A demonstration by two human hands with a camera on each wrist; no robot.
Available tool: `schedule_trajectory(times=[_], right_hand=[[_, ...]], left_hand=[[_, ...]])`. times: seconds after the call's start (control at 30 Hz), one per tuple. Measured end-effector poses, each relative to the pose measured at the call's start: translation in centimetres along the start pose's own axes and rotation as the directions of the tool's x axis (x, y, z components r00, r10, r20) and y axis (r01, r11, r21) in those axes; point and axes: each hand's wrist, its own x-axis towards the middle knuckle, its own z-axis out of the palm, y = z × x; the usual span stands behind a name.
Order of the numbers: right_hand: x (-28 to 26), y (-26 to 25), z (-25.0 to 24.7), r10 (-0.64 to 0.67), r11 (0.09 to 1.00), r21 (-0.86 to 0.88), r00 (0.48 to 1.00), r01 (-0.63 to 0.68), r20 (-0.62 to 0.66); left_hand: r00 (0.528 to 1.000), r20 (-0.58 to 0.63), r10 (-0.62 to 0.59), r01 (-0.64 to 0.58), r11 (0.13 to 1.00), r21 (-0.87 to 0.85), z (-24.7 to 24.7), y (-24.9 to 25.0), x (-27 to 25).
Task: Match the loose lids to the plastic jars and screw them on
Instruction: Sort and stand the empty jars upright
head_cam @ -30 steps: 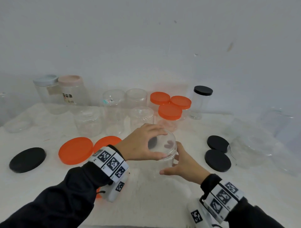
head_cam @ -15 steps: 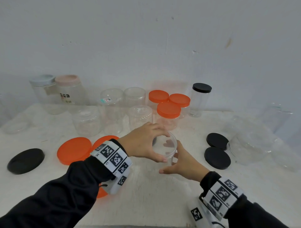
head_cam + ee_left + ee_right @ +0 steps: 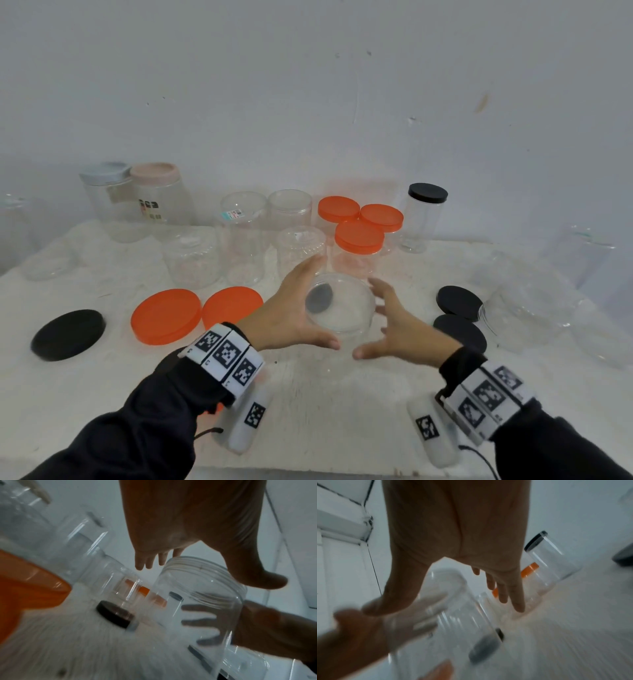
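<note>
Both hands are spread with straight fingers on either side of the clear jar (image 3: 339,308) at the centre of the head view, gripping nothing. Left hand (image 3: 291,308) stands edge-on at the jar's left, thumb low toward the viewer; right hand (image 3: 400,325) mirrors it at the jar's right, and contact with the wall cannot be confirmed. Both wrists carry white bands with black square markers.

White table (image 3: 325,411): fills the lower half of the frame.

Clear jar: upright, topped by a clear lid; the left wrist view shows its threaded neck (image 3: 197,572). A dark patch shows through its wall; whether that lies inside or behind cannot be told.

Count, upper centre and left: three jars with orange lids (image 3: 359,236), one narrow jar with a black lid (image 3: 428,192), one with a grey lid (image 3: 104,171), one with a pink lid (image 3: 154,170), and several more clear jars whose tops cannot be judged.

Loose lids on the table: two orange (image 3: 166,316) at left centre, one black (image 3: 67,334) far left, two black (image 3: 459,303) at right.
</note>
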Motion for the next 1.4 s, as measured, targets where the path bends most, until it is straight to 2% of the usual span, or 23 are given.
schedule_trajectory(times=[0.1,0.17,0.2,0.3,0.43,0.57,0.7,0.83,0.93,1.0,1.07,1.13,1.23,1.33,1.4], right_hand=[[-0.2,-2.9,-2.4,-0.035,0.996,-0.086,0.999,0.034,-0.015],[-0.1,-5.1,-3.2,-0.062,0.971,-0.228,0.997,0.073,0.052],[0.0,-6.1,-3.3,-0.075,0.939,-0.328,0.992,0.103,0.098],[0.7,-8.7,-2.7,-0.104,0.764,-0.602,0.965,0.232,0.240],[2.2,-9.9,-1.4,0.003,0.653,-0.719,0.949,0.237,0.316],[3.0,-10.4,-1.0,0.097,0.588,-0.775,0.931,0.232,0.353],[3.3,-10.8,-1.0,0.122,0.577,-0.786,0.929,0.221,0.350],[2.9,-11.0,-0.3,0.105,0.507,-0.852,0.972,0.130,0.211],[2.8,-10.8,0.0,0.120,0.436,-0.896,0.981,0.087,0.154],[3.0,-10.9,-0.5,0.154,0.480,-0.868,0.962,0.125,0.224],[3.2,-11.2,-0.9,0.182,0.542,-0.817,0.922,0.197,0.343],[3.3,-11.1,-1.1,0.164,0.568,-0.793,0.913,0.222,0.374],[3.1,-10.9,-0.5,0.108,0.551,-0.817,0.956,0.170,0.272],[2.9,-10.5,0.4,0.054,0.432,-0.893,0.984,0.128,0.167],[2.9,-10.3,0.1,0.101,0.425,-0.896,0.977,0.128,0.188]], left_hand=[[0.995,-0.004,-0.102,0.100,0.981,-0.165,0.7,-1.7,-0.8],[0.993,0.021,-0.118,0.119,0.964,-0.236,1.4,-2.1,-1.0],[0.993,0.026,-0.113,0.116,0.956,-0.269,1.7,-2.1,-1.0],[0.997,-0.004,-0.073,0.067,0.942,-0.328,2.4,-1.8,-0.6],[0.995,-0.061,-0.083,0.056,0.930,-0.363,2.8,-2.0,-0.6],[0.992,-0.069,-0.102,0.072,0.934,-0.349,3.0,-2.4,-0.6],[0.990,-0.076,-0.121,0.086,0.927,-0.364,3.2,-2.4,-0.6],[0.985,-0.103,-0.139,0.085,0.908,-0.411,3.2,-2.3,-0.8],[0.986,-0.092,-0.136,0.087,0.907,-0.412,3.2,-2.4,-0.8],[0.988,-0.082,-0.133,0.090,0.916,-0.392,3.2,-2.4,-0.8],[0.988,-0.082,-0.130,0.092,0.927,-0.363,3.2,-2.6,-0.7],[0.989,-0.082,-0.126,0.090,0.933,-0.349,3.2,-2.6,-0.6],[0.988,-0.091,-0.125,0.084,0.927,-0.366,3.2,-2.5,-0.7],[0.988,-0.087,-0.128,0.084,0.918,-0.388,3.3,-2.5,-0.8],[0.988,-0.079,-0.129,0.089,0.919,-0.384,3.2,-2.5,-0.7]])
